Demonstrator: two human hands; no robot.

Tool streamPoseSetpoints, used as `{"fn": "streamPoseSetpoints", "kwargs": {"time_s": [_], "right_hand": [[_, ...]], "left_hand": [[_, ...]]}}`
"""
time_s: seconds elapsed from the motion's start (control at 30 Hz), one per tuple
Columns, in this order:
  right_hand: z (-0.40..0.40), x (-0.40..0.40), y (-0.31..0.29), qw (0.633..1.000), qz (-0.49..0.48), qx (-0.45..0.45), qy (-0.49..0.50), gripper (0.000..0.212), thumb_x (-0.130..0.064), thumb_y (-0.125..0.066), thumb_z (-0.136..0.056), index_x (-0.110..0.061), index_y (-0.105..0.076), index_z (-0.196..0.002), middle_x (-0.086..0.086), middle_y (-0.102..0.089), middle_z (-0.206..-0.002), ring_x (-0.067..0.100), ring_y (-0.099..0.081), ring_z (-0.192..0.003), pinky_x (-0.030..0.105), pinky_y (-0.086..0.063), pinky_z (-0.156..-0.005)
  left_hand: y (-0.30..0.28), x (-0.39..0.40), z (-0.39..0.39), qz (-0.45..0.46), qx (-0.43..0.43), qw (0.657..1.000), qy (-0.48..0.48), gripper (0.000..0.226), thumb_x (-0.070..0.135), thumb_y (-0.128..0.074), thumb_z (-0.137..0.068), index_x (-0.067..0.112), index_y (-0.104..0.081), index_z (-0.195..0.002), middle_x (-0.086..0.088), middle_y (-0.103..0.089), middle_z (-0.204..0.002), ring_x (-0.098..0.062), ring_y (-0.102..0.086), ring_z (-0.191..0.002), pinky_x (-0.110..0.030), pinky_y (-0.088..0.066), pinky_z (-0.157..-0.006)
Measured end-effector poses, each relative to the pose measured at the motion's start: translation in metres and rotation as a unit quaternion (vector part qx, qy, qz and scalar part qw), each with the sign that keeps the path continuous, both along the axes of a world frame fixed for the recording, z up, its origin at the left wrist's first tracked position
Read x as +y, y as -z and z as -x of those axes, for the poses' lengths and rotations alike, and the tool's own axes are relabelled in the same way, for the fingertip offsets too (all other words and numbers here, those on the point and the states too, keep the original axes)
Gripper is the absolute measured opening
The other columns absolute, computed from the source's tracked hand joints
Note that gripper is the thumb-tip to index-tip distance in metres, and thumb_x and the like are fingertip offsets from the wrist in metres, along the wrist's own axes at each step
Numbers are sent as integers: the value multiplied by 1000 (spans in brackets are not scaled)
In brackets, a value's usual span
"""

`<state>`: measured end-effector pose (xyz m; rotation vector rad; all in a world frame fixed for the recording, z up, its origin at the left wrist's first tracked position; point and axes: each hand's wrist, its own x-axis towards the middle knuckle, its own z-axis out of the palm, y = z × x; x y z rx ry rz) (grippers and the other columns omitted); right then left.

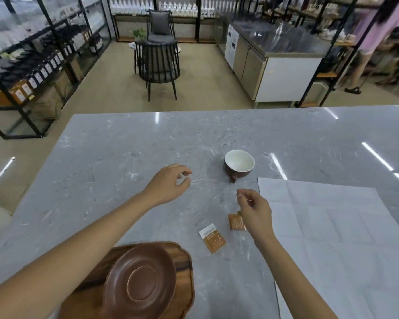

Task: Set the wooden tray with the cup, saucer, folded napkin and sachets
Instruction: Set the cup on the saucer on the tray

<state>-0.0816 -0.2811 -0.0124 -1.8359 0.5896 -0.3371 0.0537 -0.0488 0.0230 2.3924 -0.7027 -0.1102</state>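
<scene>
Saucer [139, 283] sat on wooden tray [182, 268]. Both hands empty: left hand [168, 183] with fingers loosely curled, right hand [253, 209] likewise. Cup [239, 164] beyond the fingers, sachets [213, 238] beneath the right hand, napkin [332, 231] unfolded alongside. Risk: the sleeve-side forearm might sweep sachets off the tabletop [124, 146].

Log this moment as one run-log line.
saucer on tray | cup, sachets, unfolded napkin on table | hands empty

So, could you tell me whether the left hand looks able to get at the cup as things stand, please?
Probably yes. The left hand hovers empty over bare tabletop, and the cup stands upright just beyond it to the right, with nothing between them. Its handle faces the person.
</scene>
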Motion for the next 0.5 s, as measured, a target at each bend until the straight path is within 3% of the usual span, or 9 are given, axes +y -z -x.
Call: {"fn": "streamPoseSetpoints", "kwargs": {"time_s": [0.03,0.1,0.2,0.3,0.4,0.5], "right_hand": [[-7,-4,3,999,-37,11,9,19,-26,-60,-100,-23,-71,-115,-8,-72,-109,9,-69,-100,30,-61,-77],[-23,-12,6,991,-124,36,23,20,-27,-58,-102,-22,-69,-118,2,-71,-112,18,-71,-98,30,-61,-69],[-45,-24,11,967,-238,81,39,19,-33,-56,-103,-23,-66,-115,7,-69,-110,22,-72,-86,32,-61,-63],[-64,-30,17,934,-338,103,54,25,-36,-63,-97,-18,-70,-111,8,-67,-95,21,-68,-72,33,-61,-62],[-79,-35,22,915,-386,109,46,32,-39,-64,-93,-15,-74,-112,7,-68,-85,18,-64,-62,38,-60,-72],[-90,-39,23,904,-413,108,34,34,-42,-61,-98,-13,-75,-107,8,-77,-87,17,-71,-63,36,-61,-70]], "left_hand": [[-1,-10,-8,1,7,1000,6,29,27,-62,-98,18,-68,-124,1,-68,-119,-16,-64,-101,-28,-49,-91],[-1,-32,-25,2,22,1000,19,32,30,-61,-99,19,-66,-127,0,-67,-124,-17,-63,-103,-29,-50,-93],[3,-62,-47,-15,45,998,43,41,35,-57,-101,19,-57,-139,-1,-63,-135,-18,-62,-110,-31,-49,-98],[9,-87,-65,-18,69,996,62,54,36,-59,-100,19,-46,-150,-2,-54,-147,-20,-59,-119,-27,-43,-100],[15,-110,-81,-11,95,992,77,61,34,-61,-100,16,-39,-154,-5,-47,-155,-23,-56,-128,-31,-42,-107],[22,-127,-96,8,150,985,87,67,35,-64,-98,16,-35,-156,-3,-40,-161,-21,-52,-137,-26,-40,-109]]}}
